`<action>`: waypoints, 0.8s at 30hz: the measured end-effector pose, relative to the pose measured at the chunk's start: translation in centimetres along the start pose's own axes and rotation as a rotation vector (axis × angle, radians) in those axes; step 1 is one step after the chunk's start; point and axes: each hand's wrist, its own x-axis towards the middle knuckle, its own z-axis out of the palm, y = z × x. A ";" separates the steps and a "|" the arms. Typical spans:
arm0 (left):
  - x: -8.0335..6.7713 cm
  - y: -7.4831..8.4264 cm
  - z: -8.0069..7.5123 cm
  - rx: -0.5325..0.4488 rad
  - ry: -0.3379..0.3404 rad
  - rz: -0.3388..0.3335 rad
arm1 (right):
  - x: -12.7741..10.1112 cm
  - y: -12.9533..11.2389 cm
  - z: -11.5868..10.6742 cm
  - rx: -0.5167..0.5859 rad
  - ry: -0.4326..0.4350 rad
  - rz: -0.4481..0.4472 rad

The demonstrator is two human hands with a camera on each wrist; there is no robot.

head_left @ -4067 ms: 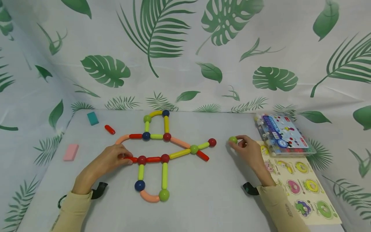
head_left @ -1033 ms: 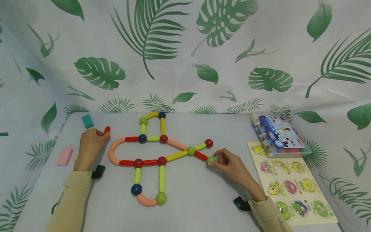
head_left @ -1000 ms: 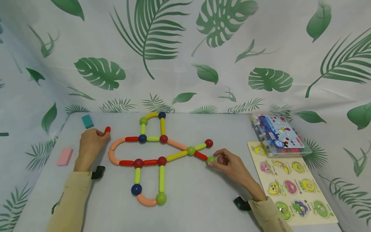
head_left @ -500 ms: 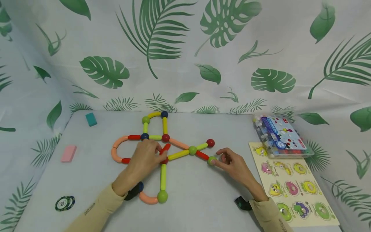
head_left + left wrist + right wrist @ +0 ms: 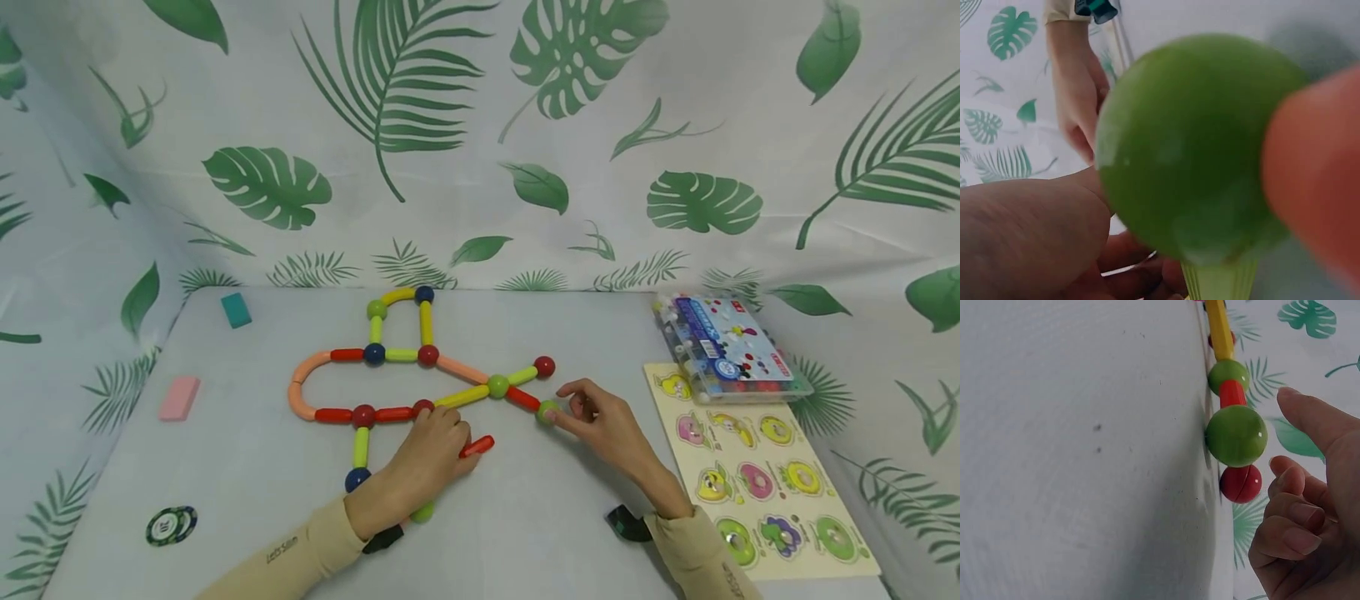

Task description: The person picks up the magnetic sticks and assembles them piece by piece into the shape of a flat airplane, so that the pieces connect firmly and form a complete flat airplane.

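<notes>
My left hand [image 5: 420, 458] pinches a short red magnetic stick [image 5: 477, 447] over the near side of a flat figure built of sticks and balls. It hides part of the lower loop. A green ball [image 5: 1191, 144] of that loop fills the left wrist view, with the left hand behind it. My right hand [image 5: 603, 425] is by the green ball [image 5: 1237, 435] ending the figure's red arm [image 5: 522, 398]. In the right wrist view its fingers stand apart from that ball, thumb extended. The other arm ends in a red ball [image 5: 544, 367], joined through a green centre ball [image 5: 498, 386].
A clear box of parts [image 5: 731, 350] stands back right, overlapping a fruit puzzle board [image 5: 825, 567]. At the left lie a teal block [image 5: 236, 310], a pink block [image 5: 179, 398] and round chips [image 5: 171, 526]. A leaf-print cloth [image 5: 465, 200] rises behind the table.
The left hand picked up the loose red stick at the far left and carried it right, across the figure, to its near side. The right hand brought the green ball to the red arm's end.
</notes>
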 end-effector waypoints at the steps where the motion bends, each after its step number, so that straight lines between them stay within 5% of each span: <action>1: -0.1 -0.1 -0.1 -0.014 -0.006 -0.007 | 0.0 -0.1 0.0 0.006 0.001 -0.010; 6: -0.5 -2.2 -2.4 -0.144 0.062 -0.067 | 0.1 -1.6 0.6 0.064 -0.009 -0.088; 12: -1.9 -8.1 -5.6 -0.144 0.246 -0.151 | 0.7 -3.9 2.5 0.086 -0.078 -0.287; 15: -2.8 -10.5 -6.2 -0.143 0.246 -0.193 | 1.2 -4.9 3.6 0.061 -0.169 -0.352; 20: -4.0 -12.9 -6.5 -0.173 0.212 -0.240 | 1.3 -5.8 5.2 0.007 -0.331 -0.307; 24: -4.5 -13.8 -6.7 -0.167 0.191 -0.262 | 1.2 -5.7 6.2 -0.016 -0.358 -0.276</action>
